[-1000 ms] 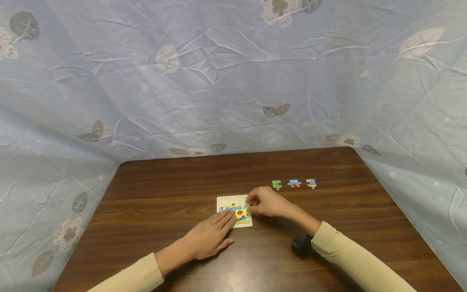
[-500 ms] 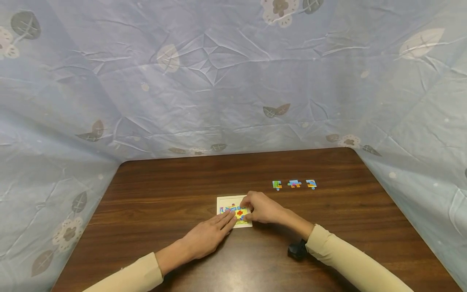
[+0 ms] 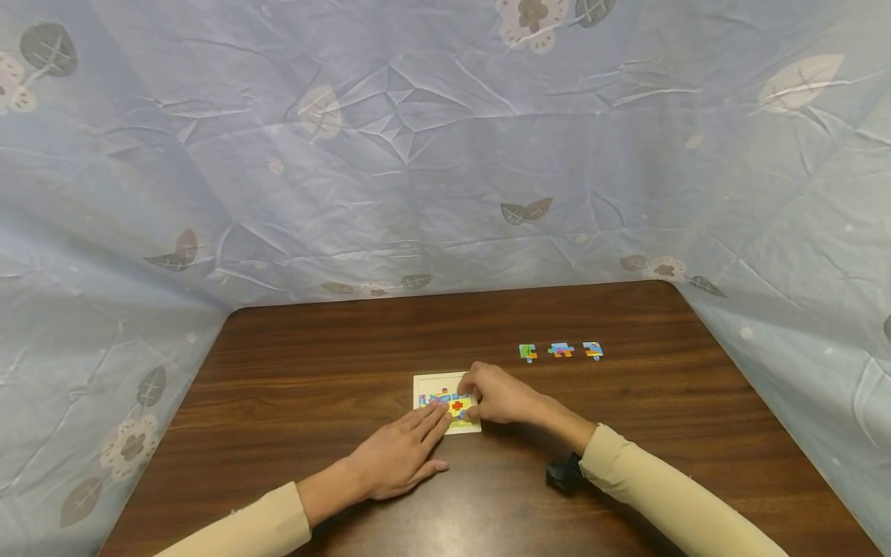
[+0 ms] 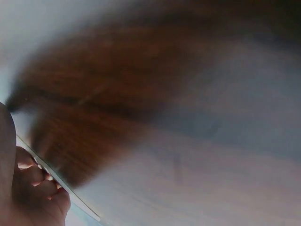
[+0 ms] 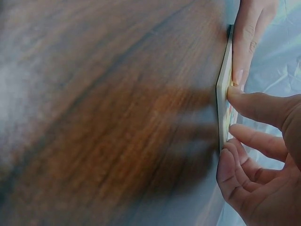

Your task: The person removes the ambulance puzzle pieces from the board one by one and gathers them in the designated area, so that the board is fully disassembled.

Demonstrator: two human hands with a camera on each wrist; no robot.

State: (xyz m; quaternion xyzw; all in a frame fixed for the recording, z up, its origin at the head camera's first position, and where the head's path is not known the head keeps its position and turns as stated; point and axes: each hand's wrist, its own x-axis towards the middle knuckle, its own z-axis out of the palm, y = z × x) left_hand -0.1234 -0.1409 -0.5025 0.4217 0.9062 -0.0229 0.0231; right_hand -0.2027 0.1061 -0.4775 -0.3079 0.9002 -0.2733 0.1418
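A small jigsaw puzzle in a pale frame lies on the table, its picture showing a vehicle with a red cross. My left hand rests with straight fingers over the lower left of the puzzle. The right hand bends over its right side. In the right wrist view, the thumb and index finger of that hand touch the picture a little apart, holding a puzzle piece between them. Its other fingertips lie at the frame's edge. Part of the picture is hidden under both hands.
Three loose puzzle pieces lie in a row behind and right of the puzzle: a green one, a blue and pink one and a blue and orange one. Patterned cloth encloses the brown table.
My right hand has shifted left and inward from the puzzle's right edge onto the picture, then stayed nearly still. The left hand keeps its place.
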